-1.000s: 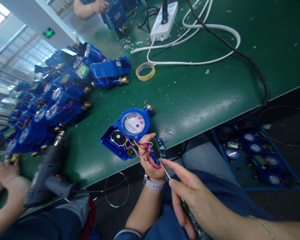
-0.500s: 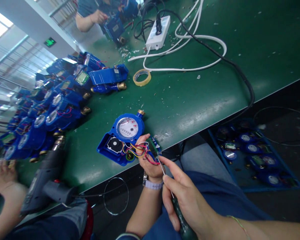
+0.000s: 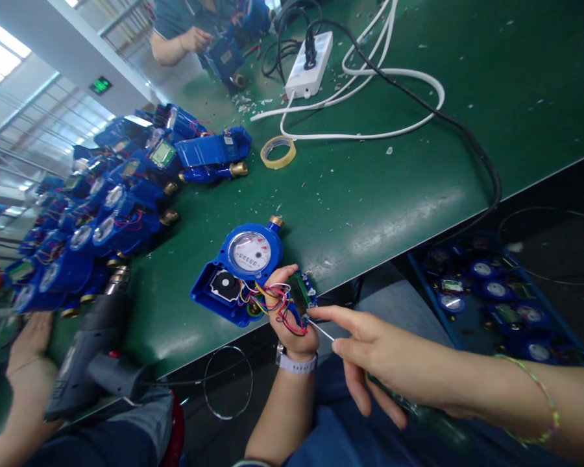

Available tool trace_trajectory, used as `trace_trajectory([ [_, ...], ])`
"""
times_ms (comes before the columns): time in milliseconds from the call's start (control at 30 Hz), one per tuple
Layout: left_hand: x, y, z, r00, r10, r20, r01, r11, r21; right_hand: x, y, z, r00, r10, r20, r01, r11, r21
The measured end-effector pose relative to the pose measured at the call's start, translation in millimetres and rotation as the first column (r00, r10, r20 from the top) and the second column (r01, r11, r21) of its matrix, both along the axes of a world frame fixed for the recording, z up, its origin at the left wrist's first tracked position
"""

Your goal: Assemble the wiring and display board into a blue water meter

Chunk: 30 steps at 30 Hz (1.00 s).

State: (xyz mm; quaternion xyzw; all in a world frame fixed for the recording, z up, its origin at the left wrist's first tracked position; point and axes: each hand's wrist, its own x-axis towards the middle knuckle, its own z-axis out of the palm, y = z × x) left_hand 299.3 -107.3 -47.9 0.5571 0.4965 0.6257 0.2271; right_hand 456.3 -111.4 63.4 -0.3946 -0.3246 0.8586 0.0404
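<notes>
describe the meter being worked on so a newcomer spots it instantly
On the green table, look at the near edge beside the left hand. There a blue meter shows its round white dial next to an open box. Unlike the crowded meters farther left, it lies apart, coloured wires leading toward the circuit board in that hand.

On your glossy green counter [image 3: 370,194], a yellow ring-shaped tape roll [image 3: 278,163] is lying near a rectangular white power strip [image 3: 302,83]; a white cable [image 3: 340,137] is curving alongside.
</notes>
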Motion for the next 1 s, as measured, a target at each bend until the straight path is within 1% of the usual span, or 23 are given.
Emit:
trace_trajectory([
  [67, 4, 2, 4.2, 0.999, 0.023, -0.028, -0.022, 0.998, 0.052, -4, -2, -0.5, 0.999, -0.025, 0.036, 0.025, 1.000, 0.003],
  [167, 8, 4, 9.6, 0.998, 0.029, -0.049, -0.025, 0.997, 0.076, -10, -8, -1.6, 0.993, -0.079, 0.092, 0.083, 0.995, -0.046],
  [267, 10, 5, 11.6, 0.998, 0.040, -0.055, -0.035, 0.995, 0.093, -19, -14, -2.4, 0.983, -0.159, 0.091, 0.167, 0.982, -0.087],
  [400, 10, 8, 13.3, 0.996, 0.060, -0.059, -0.054, 0.994, 0.094, -31, -23, -4.3, 0.956, -0.280, 0.090, 0.290, 0.949, -0.124],
  [567, 12, 10, 17.2, 0.996, 0.083, -0.045, -0.078, 0.992, 0.099, -43, -36, -12.5, 0.899, -0.439, 0.002, 0.434, 0.888, -0.148],
  [667, 10, 7, 15.1, 0.986, 0.115, -0.121, -0.104, 0.990, 0.093, -47, -43, -17.1, 0.855, -0.515, -0.064, 0.502, 0.852, -0.151],
  [767, 7, 4, 10.6, 0.966, 0.142, -0.217, -0.119, 0.986, 0.114, -50, -47, -18.5, 0.818, -0.564, -0.115, 0.549, 0.824, -0.138],
  [867, 7, 5, 9.9, 0.963, 0.148, -0.226, -0.128, 0.987, 0.103, -54, -49, -18.6, 0.791, -0.598, -0.133, 0.583, 0.801, -0.137],
  [1000, 8, 6, 11.8, 0.949, 0.209, -0.236, -0.185, 0.975, 0.119, -59, -51, -21.2, 0.757, -0.636, -0.149, 0.620, 0.772, -0.142],
])
